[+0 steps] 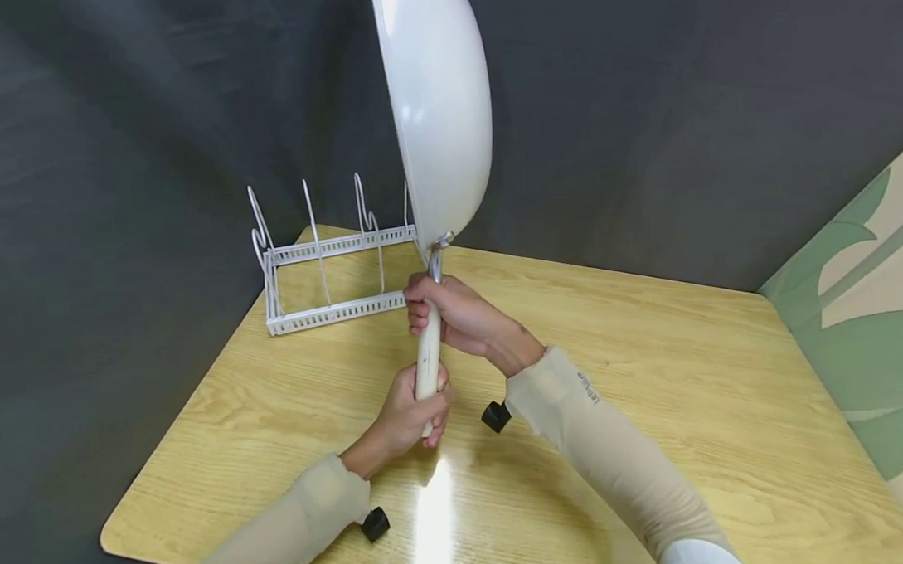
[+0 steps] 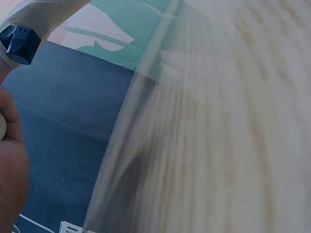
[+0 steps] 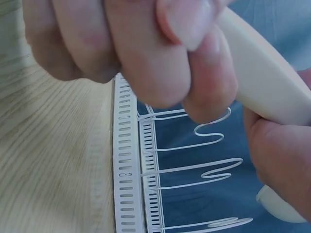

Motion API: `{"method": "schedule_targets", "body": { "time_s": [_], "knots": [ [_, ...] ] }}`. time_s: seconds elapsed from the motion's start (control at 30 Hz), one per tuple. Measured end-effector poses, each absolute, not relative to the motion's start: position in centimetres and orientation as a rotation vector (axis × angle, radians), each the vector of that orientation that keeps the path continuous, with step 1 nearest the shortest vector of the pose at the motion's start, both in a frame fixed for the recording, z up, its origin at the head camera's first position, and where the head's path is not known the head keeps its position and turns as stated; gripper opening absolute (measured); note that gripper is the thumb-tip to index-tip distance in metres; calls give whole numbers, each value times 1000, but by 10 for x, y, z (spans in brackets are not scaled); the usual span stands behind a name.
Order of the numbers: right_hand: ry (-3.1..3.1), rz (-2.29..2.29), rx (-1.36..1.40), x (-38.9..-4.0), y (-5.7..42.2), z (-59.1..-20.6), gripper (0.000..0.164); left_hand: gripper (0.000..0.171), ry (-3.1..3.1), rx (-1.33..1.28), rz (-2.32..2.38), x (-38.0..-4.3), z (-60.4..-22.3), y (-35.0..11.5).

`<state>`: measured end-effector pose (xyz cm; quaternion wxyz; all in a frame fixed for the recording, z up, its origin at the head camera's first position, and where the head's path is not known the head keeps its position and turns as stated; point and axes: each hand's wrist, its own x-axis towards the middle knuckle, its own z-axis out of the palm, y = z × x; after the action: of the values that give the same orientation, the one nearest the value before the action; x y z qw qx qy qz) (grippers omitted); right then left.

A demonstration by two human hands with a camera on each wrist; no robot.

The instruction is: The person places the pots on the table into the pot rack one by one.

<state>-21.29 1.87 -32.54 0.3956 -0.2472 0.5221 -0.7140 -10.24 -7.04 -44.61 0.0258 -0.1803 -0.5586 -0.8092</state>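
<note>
A white pan [image 1: 445,108] is held up on its edge, its rounded outside turned to the right in the head view. Its cream handle [image 1: 428,357] points down toward me. My right hand [image 1: 463,315] grips the handle's upper end, just below the metal neck [image 1: 436,262]. Lower down, my left hand [image 1: 411,412] wraps its fingers round the handle's end. Behind the pan and to its left stands a white wire rack [image 1: 340,311] with upright loops. The right wrist view shows curled fingers [image 3: 146,53] over the handle [image 3: 262,68], with the rack [image 3: 129,170] beyond them.
The wooden table [image 1: 649,366] carries the rack near its far left corner. A dark curtain [image 1: 640,126] hangs close behind the table. On the right is a leaf-patterned fabric [image 1: 863,301]. Small black wrist pieces [image 1: 496,416] stick out from the sleeves.
</note>
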Motion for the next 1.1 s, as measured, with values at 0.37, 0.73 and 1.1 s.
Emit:
{"method": "schedule_targets", "body": {
  "time_s": [0.37, 0.73, 1.1],
  "knots": [
    [1328, -1738, -633, -215, 10, -329, 28, 13, -1682, -583, -2482, -97, -448, -71],
    [1327, -1702, -561, -213, 8, -341, 26, 13, -1673, -492, -2529, -83, -449, -63],
    [1326, -1689, -566, -211, -2, -344, 25, 15, -1662, -478, -2482, -79, -451, -65]
  ]
}}
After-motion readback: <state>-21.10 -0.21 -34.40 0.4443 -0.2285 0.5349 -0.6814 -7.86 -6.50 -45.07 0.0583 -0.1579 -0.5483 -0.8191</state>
